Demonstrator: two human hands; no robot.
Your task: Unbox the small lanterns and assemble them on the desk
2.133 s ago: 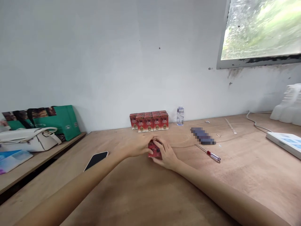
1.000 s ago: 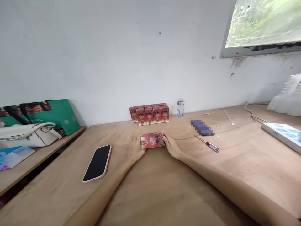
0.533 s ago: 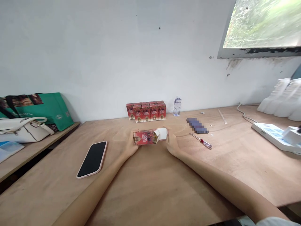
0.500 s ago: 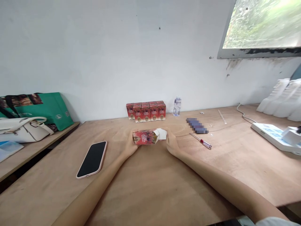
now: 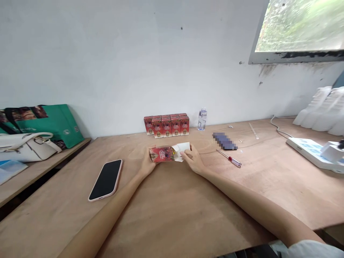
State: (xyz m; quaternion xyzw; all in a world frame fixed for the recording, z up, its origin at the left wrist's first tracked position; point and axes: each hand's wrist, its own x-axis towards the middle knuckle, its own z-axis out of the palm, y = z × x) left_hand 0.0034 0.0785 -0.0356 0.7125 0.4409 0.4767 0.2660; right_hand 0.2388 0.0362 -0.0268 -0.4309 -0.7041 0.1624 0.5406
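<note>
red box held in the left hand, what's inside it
The red box has white flaps open toward the right hand; a small gold-yellow patch shows at its mouth, contents or lining, I cannot tell. Its printed side covers the rest inside.

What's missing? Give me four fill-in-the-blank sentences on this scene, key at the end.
The left grip holds an open box whose outside is mainly ____.
The right grip touches the box's flaps, whose inner faces are ____.
The clear bottle stands to the ____ of the grouped boxes.
The phone lies with its ____ facing up.

Missing words: red; white; right; screen.
</note>
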